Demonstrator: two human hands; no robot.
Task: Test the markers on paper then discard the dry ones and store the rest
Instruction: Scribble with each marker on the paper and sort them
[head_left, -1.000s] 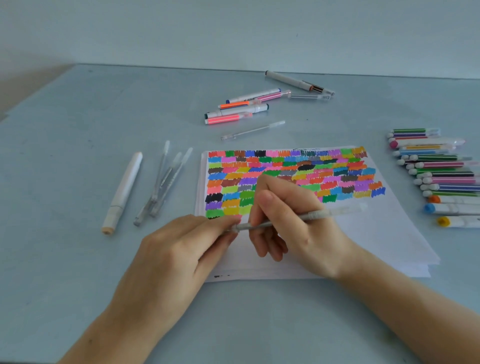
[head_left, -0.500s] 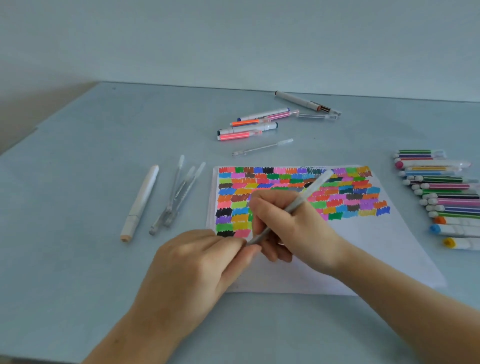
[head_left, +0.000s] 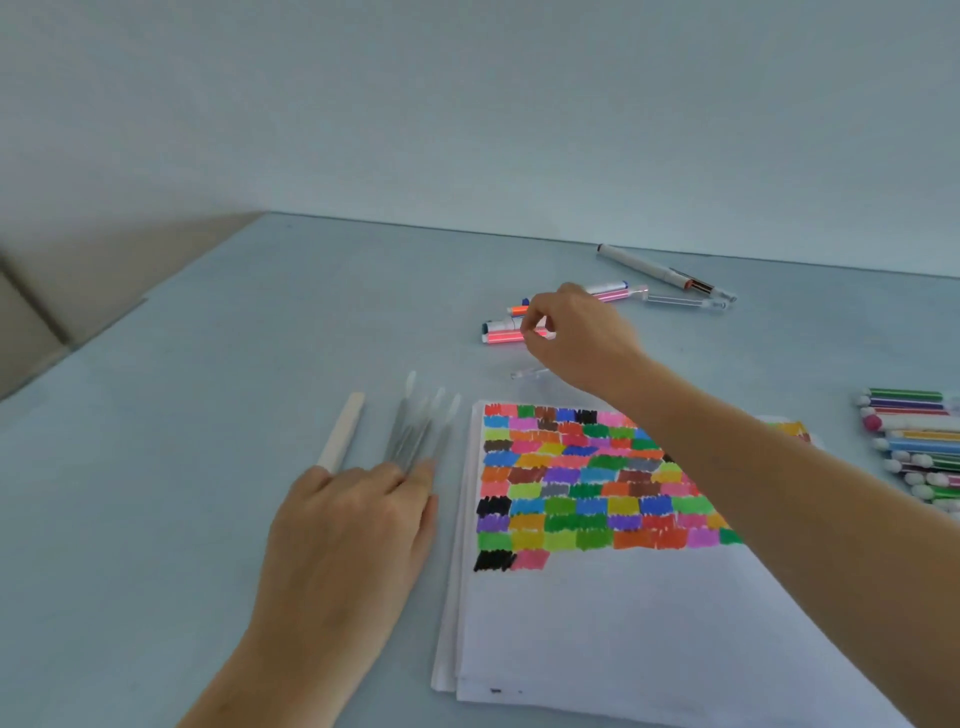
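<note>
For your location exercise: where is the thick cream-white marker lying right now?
In the head view the thick cream-white marker lies on the table's left side, just left of the bundle of clear pens, its near end by the left hand.

One stack of white paper sheets (head_left: 649, 634), its top sheet bearing coloured test swatches. One cream cylindrical marker (head_left: 343, 431). One cluster of clear-barrelled grey pens (head_left: 421, 431) (blurred; roughly four). One white pen with copper band (head_left: 649, 267). One row of striped colour markers (head_left: 914, 441), exact count indeterminable at frame edge. Two hands.
</note>
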